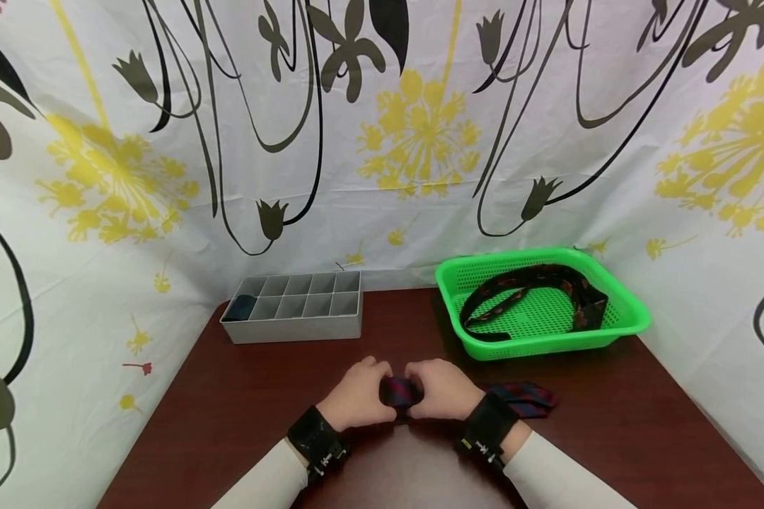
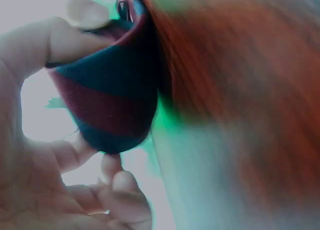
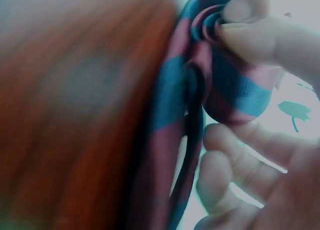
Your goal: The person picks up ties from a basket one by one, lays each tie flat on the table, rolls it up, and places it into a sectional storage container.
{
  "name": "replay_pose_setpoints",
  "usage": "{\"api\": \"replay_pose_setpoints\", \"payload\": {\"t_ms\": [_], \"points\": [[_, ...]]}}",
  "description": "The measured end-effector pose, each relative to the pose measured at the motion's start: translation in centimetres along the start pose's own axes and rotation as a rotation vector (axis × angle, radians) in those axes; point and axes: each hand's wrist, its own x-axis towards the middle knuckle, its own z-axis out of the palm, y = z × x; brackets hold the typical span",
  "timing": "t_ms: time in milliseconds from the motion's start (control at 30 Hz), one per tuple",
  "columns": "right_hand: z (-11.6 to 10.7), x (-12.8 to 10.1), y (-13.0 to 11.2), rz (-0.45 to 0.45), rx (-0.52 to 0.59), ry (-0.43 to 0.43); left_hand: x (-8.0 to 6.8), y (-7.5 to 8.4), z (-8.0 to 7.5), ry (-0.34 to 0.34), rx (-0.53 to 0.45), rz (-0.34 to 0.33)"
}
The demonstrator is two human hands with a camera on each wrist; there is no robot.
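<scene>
A necktie [image 1: 400, 390] with dark red and dark blue stripes is partly wound into a roll between my two hands, low over the middle of the table. My left hand [image 1: 359, 394] pinches one end of the roll, its thumb pressed into the coil in the left wrist view. On the opposite side my right hand [image 1: 444, 390] grips the roll, thumb and finger at the layered spiral [image 3: 210, 27]. From there the unrolled length [image 1: 527, 398] runs along the table, passing behind the right wrist and showing again to its right.
At the back left stands a grey divided box [image 1: 293, 328]; a dark blue rolled piece [image 1: 240, 307] sits in its front left compartment. A green basket [image 1: 541, 348] at the back right holds a dark patterned necktie [image 1: 547, 272]. A patterned cloth [image 1: 382, 162] hangs behind the brown table [image 1: 184, 424].
</scene>
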Motion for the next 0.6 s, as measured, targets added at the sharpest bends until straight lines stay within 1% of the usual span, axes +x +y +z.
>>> {"api": "replay_pose_setpoints", "payload": {"t_ms": [100, 167, 233, 367, 467, 600], "points": [[0.13, -0.1, 0.16, 0.013, -0.049, -0.023, -0.03, -0.12, 0.0, -0.02, 0.004, 0.012], [0.13, -0.15, 0.11, 0.011, -0.052, -0.03, 0.01, -0.25, 0.11, -0.023, 0.017, 0.03], [0.03, -0.15, -0.09, 0.004, -0.032, -0.022, 0.06, -0.28, 0.15, -0.016, 0.025, 0.036], [-0.21, -0.13, -0.64, 0.015, 0.054, -0.003, 0.12, -0.22, -0.01, 0.003, 0.023, 0.026], [-0.23, -0.21, -0.8, 0.041, 0.073, -0.021, 0.14, -0.31, -0.18, -0.014, 0.008, 0.013], [-0.18, -0.31, -0.66, 0.057, 0.055, -0.065, 0.16, -0.54, -0.06, -0.053, 0.01, 0.022]]}}
